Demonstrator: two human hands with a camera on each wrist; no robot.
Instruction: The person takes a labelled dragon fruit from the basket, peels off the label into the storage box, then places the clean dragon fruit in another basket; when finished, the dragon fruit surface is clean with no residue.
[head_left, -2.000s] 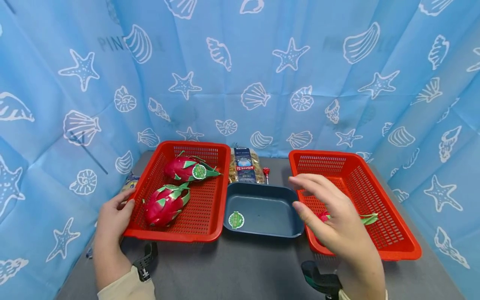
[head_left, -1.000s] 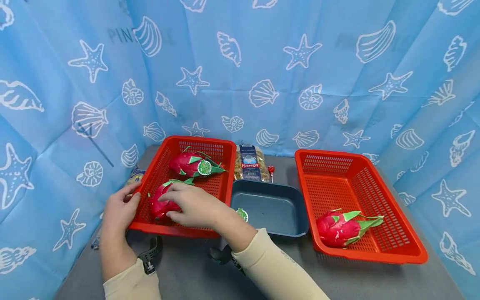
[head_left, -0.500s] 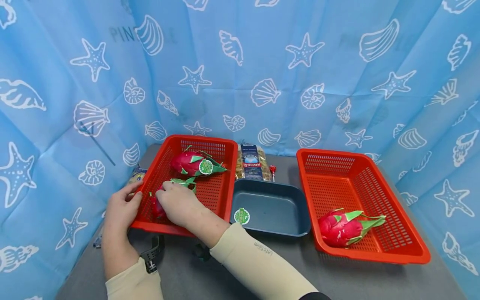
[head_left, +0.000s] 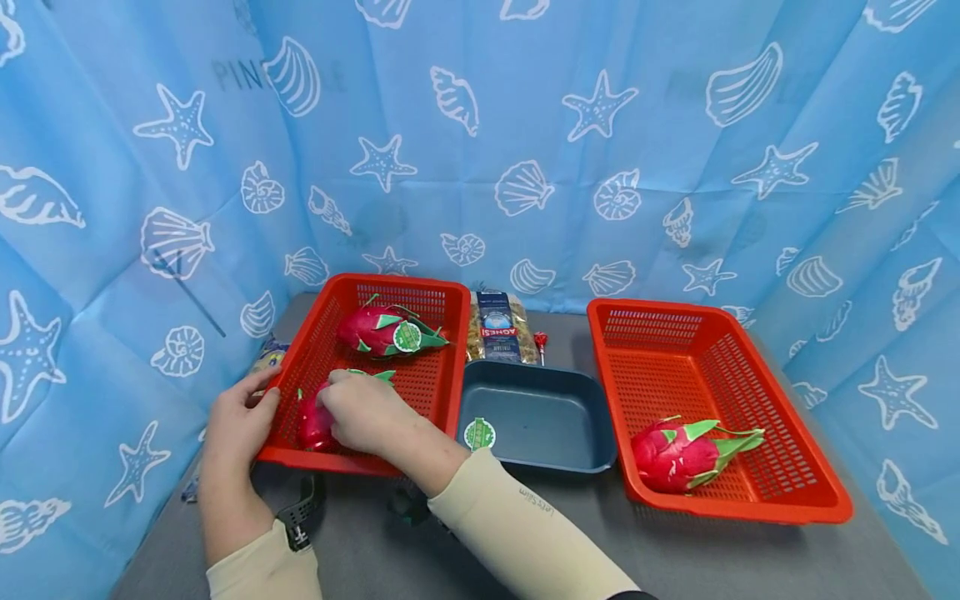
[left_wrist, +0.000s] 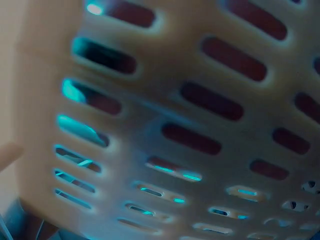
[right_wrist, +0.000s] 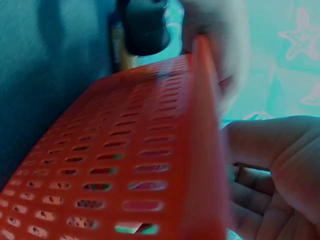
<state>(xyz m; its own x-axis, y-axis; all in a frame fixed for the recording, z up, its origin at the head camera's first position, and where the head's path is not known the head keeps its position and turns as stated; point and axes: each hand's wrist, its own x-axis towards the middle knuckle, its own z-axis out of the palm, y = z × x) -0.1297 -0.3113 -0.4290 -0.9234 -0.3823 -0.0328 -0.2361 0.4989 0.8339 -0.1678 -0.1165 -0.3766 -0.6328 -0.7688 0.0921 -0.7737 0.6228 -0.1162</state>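
My left hand [head_left: 238,419] holds the left rim of the red plastic basket [head_left: 454,400] on the left. Inside that basket, my right hand [head_left: 363,412] grips the nearer dragon fruit [head_left: 313,423], covering much of it. Behind it lies another dragon fruit [head_left: 375,327] with a round green sticker. In the right wrist view, the basket's slotted wall [right_wrist: 120,132] stands in front of my right hand, so the grasped fruit is mostly hidden. The left wrist view is filled by the wall [left_wrist: 165,105] of a basket, close up and blurred.
A dark blue-grey tray [head_left: 536,417] with a green sticker sits between the baskets. Behind it are an Agnesi pasta bag [head_left: 497,327] and a red-topped lollipop [head_left: 541,342]. The right red basket [head_left: 817,500] holds one dragon fruit [head_left: 686,457]. A shell-patterned curtain [head_left: 480,150] encloses the table.
My right hand has moved left from above the right basket into the left one and closed round the nearer dragon fruit. My left hand stays at the left basket's rim.
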